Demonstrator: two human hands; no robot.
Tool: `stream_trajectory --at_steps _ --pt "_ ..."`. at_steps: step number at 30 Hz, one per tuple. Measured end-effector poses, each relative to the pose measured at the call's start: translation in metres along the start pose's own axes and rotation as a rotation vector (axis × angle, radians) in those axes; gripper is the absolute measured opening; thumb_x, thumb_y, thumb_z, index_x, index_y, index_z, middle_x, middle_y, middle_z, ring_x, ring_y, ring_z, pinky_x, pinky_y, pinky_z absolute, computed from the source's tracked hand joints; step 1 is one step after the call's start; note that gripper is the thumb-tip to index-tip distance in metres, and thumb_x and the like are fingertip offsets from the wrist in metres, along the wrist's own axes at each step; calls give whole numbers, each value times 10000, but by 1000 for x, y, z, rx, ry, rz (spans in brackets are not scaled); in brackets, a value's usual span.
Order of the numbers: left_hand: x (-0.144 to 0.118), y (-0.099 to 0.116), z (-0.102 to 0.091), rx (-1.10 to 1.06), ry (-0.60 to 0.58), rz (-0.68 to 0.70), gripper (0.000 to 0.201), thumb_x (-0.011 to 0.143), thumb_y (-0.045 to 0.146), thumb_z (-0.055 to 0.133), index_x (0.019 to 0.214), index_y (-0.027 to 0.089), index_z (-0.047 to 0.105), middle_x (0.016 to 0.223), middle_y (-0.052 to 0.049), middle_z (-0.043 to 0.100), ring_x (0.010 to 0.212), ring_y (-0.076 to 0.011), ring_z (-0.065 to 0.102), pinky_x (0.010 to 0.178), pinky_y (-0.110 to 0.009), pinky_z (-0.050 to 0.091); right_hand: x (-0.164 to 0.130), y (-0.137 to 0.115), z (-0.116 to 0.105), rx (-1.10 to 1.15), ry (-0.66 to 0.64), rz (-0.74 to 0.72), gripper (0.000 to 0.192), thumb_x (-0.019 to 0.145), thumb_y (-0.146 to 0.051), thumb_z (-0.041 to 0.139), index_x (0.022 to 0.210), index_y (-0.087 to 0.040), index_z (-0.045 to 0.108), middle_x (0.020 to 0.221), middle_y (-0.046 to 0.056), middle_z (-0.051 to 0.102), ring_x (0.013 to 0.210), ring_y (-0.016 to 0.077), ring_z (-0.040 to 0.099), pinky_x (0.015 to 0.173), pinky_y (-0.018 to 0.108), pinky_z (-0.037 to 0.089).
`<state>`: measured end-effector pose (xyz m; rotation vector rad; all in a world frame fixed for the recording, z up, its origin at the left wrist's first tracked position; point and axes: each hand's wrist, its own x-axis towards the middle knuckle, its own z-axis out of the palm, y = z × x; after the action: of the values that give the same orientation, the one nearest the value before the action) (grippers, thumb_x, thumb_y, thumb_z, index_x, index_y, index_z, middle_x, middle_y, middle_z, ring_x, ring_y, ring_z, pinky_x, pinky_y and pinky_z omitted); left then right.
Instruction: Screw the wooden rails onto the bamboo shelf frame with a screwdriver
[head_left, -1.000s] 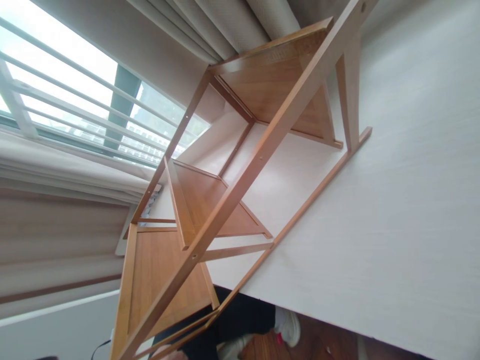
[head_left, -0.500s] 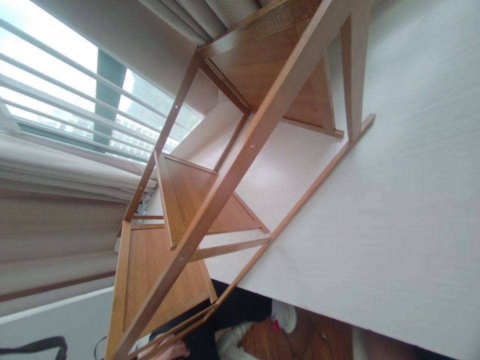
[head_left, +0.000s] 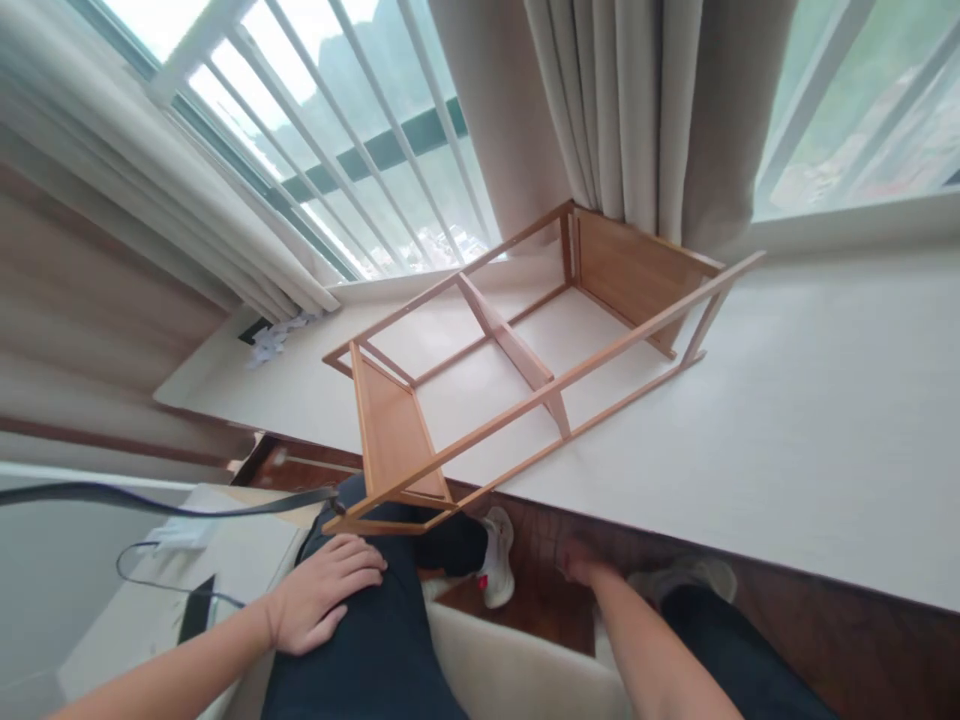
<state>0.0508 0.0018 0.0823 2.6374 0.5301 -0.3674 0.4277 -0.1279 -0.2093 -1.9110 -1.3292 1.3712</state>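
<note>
A bamboo shelf rack (head_left: pixel 517 350) with three boards lies on its side on a white window ledge (head_left: pixel 787 430), its near end jutting over the ledge's front edge above my knee. My left hand (head_left: pixel 322 590) rests flat, fingers apart, on my left thigh in dark trousers, just below that overhanging end and not touching it. My right arm reaches down to the wooden floor between my legs; my right hand (head_left: pixel 577 562) is small and blurred there, holding nothing I can make out.
Pale curtains (head_left: pixel 645 110) hang behind the rack's far end, with barred windows on both sides. Crumpled paper (head_left: pixel 274 335) lies at the ledge's left end. My white shoes (head_left: pixel 496 555) are on the floor. A low white surface (head_left: pixel 225 570) with cables stands at the lower left.
The view has pulled back and swung round, so the whole rack now shows lying on the ledge. Both my arms have come into view, the left hand now on my thigh.
</note>
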Motion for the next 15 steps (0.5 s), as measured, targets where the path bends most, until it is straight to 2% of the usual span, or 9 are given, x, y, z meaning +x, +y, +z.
stream_trajectory --at_steps 1,3,5,7,10,13,15 --pt "-5 0 5 -1 42 18 422 919 400 352 1227 247 597 1258 -114 657 1157 -295 573 1081 -488 373 -4 -5 -5 -58 -85 32 112 844 -239 774 887 -164 702 856 20 666 779 202 671 649 282 545" --pt "-15 -2 15 -11 118 59 420 904 376 375 1238 245 592 1257 -113 658 1148 -293 573 1084 -491 361 -10 -22 -13 -151 -225 92 198 667 -36 814 654 -148 652 616 -14 599 594 165 613 548 249 464" --pt "-26 -4 23 -32 188 95 412 897 357 397 1241 239 589 1263 -112 655 1146 -288 571 1084 -482 353 -20 -47 -17 -197 -250 95 242 600 55 753 618 -149 625 575 -33 580 585 138 584 556 228 416" --pt "-36 -4 28 -63 248 95 364 908 339 421 1202 235 608 1236 -101 664 1125 -272 574 1074 -455 353 -37 -78 -16 -182 -176 19 196 668 20 699 700 -160 629 668 -37 616 664 114 576 612 205 403" --pt "-42 2 32 -130 324 -6 271 971 306 413 1055 237 661 1102 -61 695 1036 -223 589 1019 -388 367 -74 -134 -8 -28 56 -211 121 755 -62 639 769 -172 590 698 -35 601 672 114 529 639 212 384" --pt "-32 18 34 -271 392 -121 327 1008 370 428 884 227 695 895 -20 708 890 -192 589 937 -356 378 -114 -191 5 31 275 -393 86 831 -129 588 792 -193 544 697 -30 556 649 135 503 615 235 381" --pt "-14 33 36 -490 432 -185 344 987 428 485 846 222 721 860 -21 721 844 -194 592 908 -358 389 -136 -222 11 23 392 -507 93 882 -157 556 802 -200 533 745 -7 551 681 152 516 638 255 412"
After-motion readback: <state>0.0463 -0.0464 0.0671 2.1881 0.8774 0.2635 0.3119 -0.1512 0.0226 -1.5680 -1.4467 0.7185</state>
